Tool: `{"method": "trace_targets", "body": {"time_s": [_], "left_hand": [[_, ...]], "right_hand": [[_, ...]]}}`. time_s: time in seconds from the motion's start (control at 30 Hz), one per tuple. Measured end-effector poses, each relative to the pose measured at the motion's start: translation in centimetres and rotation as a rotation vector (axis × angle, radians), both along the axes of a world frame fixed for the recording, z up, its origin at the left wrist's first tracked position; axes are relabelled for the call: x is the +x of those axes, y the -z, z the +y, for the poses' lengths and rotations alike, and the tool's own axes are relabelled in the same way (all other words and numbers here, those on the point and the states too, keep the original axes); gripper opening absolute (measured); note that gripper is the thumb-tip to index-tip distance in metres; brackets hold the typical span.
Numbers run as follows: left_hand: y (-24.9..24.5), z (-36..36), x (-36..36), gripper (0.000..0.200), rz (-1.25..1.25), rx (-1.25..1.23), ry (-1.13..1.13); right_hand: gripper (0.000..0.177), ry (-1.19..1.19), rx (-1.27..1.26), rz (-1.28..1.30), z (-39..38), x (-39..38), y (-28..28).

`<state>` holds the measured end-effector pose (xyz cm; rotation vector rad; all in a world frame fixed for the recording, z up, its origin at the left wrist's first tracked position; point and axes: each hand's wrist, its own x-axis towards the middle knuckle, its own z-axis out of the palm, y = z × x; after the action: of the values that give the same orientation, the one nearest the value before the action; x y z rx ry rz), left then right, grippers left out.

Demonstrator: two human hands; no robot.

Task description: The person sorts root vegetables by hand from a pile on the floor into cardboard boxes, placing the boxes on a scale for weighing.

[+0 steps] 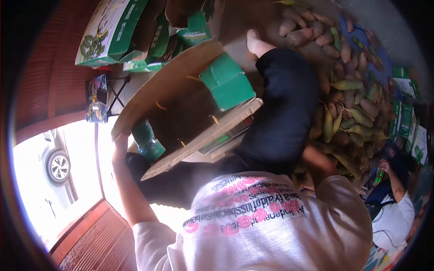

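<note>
My left hand (120, 145) is at the left rim of an open cardboard box (176, 77), its fingers closed over the edge. The box has a brown inside, green end flaps (228, 81) and a few yellow cord loops along its sides. My right forearm (316, 160) reaches down past my bent knee on the side of a large heap of long vegetables (359, 115), some reddish brown, some yellow-green. The right hand itself is hidden behind the leg and the heap.
More green and white cartons (110, 34) stand at the upper left, others (407, 122) at the right. A small folding stool (97, 97) bears a phone. Another person (393, 217) sits at the lower right. Red doors and a parked car (58, 167) are at left.
</note>
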<state>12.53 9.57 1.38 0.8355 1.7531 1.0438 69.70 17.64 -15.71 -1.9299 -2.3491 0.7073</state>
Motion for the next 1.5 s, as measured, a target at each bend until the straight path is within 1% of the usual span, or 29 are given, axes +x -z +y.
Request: {"method": "trace_targets", "body": {"time_s": [0.03, 0.07, 0.17, 0.2, 0.3, 0.4, 0.5, 0.57, 0.63, 0.7, 0.83, 0.87, 0.93, 1.0, 1.07, 1.1, 1.17, 1.23, 1.3, 1.37, 1.4, 1.47, 1.5], "left_hand": [[-0.3, 0.2, 0.5, 0.055, 0.011, -0.023, 0.020], [0.1, 0.1, 0.3, 0.053, 0.004, 0.021, 0.009], [-0.6, 0.7, 1.0, 0.049, 0.191, -0.069, 0.070], [-0.8, 0.8, 1.2, 0.047, 0.278, -0.133, 0.061], [-1.2, 1.6, 3.4, 0.035, 0.343, -0.068, -0.018], [-0.9, 1.6, 2.8, 0.037, 0.355, -0.114, 0.023], [-0.8, 1.7, 2.4, 0.038, 0.404, -0.164, 0.062], [0.0, 1.1, 1.4, 0.039, 0.546, -0.110, 0.151], [0.0, 1.4, 2.0, 0.040, 0.622, -0.067, 0.178], [-0.2, 1.7, 3.0, 0.041, 0.643, -0.032, 0.135], [0.1, 2.1, 2.6, 0.041, 0.563, -0.050, 0.149], [0.3, 1.9, 2.2, 0.040, 0.636, -0.075, 0.183], [1.1, 0.8, 0.5, 0.039, 0.778, -0.117, 0.256], [2.3, -0.8, -2.1, 0.036, 0.758, -0.104, 0.273], [3.3, -1.4, -2.8, 0.034, 0.725, -0.067, 0.260], [3.6, -1.4, -2.5, 0.034, 0.704, -0.032, 0.234], [3.6, -1.2, -2.5, 0.035, 0.595, -0.063, 0.163], [3.3, -0.8, -2.8, 0.037, 0.417, -0.196, 0.069], [3.6, -0.8, -2.7, 0.035, 0.525, -0.154, 0.135], [3.5, -0.4, -2.1, 0.034, 0.483, -0.180, 0.099], [2.8, 0.2, -1.2, 0.033, 0.392, -0.226, 0.031], [2.8, 0.0, -1.7, 0.033, 0.309, -0.268, -0.006], [3.4, -0.8, -3.5, 0.033, 0.316, -0.265, 0.028]], "right_hand": [[0.037, -0.018, 0.017, -0.004, 0.5, -0.3, -0.2], [0.037, -0.034, 0.030, -0.010, 1.0, -0.5, -0.4], [0.039, -0.068, 0.059, -0.020, 2.4, -0.8, -0.8], [0.039, -0.076, 0.063, -0.022, 2.7, -0.8, -0.8], [0.040, -0.094, 0.064, -0.029, 4.1, -1.2, -1.6], [0.042, -0.117, 0.072, -0.062, 4.0, 1.3, -0.9], [0.043, -0.130, 0.065, -0.093, 3.3, 2.8, -1.3], [0.044, -0.130, 0.062, -0.103, 3.3, 3.1, -1.4], [0.045, -0.129, 0.054, -0.109, 3.4, 3.2, -1.2], [0.046, -0.135, 0.050, -0.110, 3.6, 3.1, -1.2], [0.047, -0.156, 0.055, -0.102, 4.6, 1.5, -1.3], [0.048, -0.158, 0.053, -0.098, 5.8, 0.0, -2.9], [0.049, -0.182, 0.073, -0.073, 6.2, -0.5, -1.3], [0.050, -0.200, 0.090, -0.045, 7.5, -2.3, -1.4], [0.051, -0.204, 0.103, -0.025, 8.0, -3.2, -1.8], [0.051, -0.204, 0.105, -0.018, 8.1, -3.4, -1.8], [0.052, -0.196, 0.107, -0.020, 7.7, -2.9, -1.9], [0.053, -0.177, 0.097, -0.035, 7.1, -1.6, -1.8], [0.054, -0.154, 0.087, -0.067, 6.1, 0.1, -1.6], [0.055, -0.120, 0.065, -0.105, 5.0, 2.2, -0.9], [0.056, -0.117, 0.067, -0.124, 4.4, 2.7, -0.9], [0.057, -0.088, 0.058, -0.154, 3.4, 4.4, -0.3], [0.057, -0.070, 0.056, -0.165, 2.8, 5.2, -0.1]]}}
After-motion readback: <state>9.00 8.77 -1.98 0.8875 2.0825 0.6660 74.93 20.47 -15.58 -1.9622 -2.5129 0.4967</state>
